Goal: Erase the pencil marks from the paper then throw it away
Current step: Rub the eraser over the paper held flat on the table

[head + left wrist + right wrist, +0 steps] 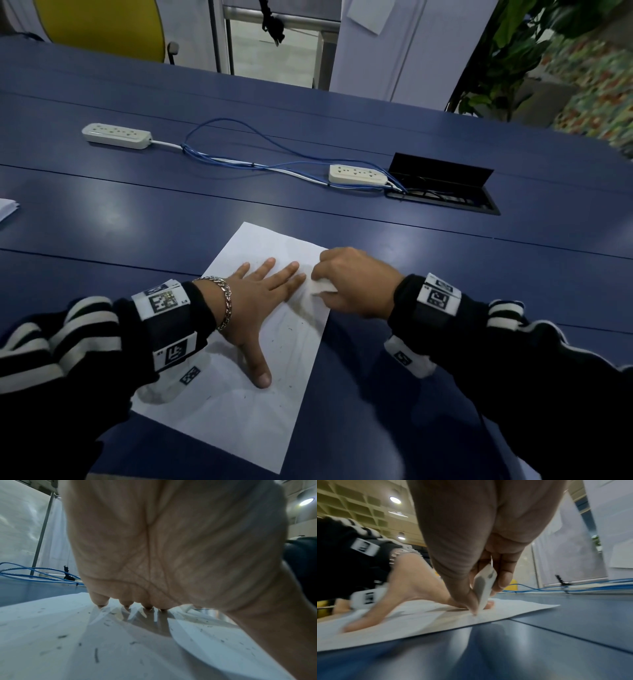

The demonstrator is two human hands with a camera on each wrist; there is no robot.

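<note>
A white sheet of paper (pixel 239 394) lies on the blue table (pixel 137 222), with faint grey smudges and dark eraser crumbs (pixel 96 655) on it. My left hand (pixel 260 298) lies flat on the sheet with its fingers spread, pressing it down. My right hand (pixel 346 284) pinches a white eraser (pixel 322 287) at the sheet's right edge, just beside the left fingertips. In the right wrist view the eraser (pixel 483 586) shows grey smears and its lower end touches the paper (pixel 436 619) between thumb and forefinger.
Two white power strips (pixel 116 136) (pixel 358 174) joined by blue cables (pixel 239 161) lie across the table behind the sheet. An open black cable hatch (pixel 442 185) sits at the right. Another white paper (pixel 7 209) shows at the left edge.
</note>
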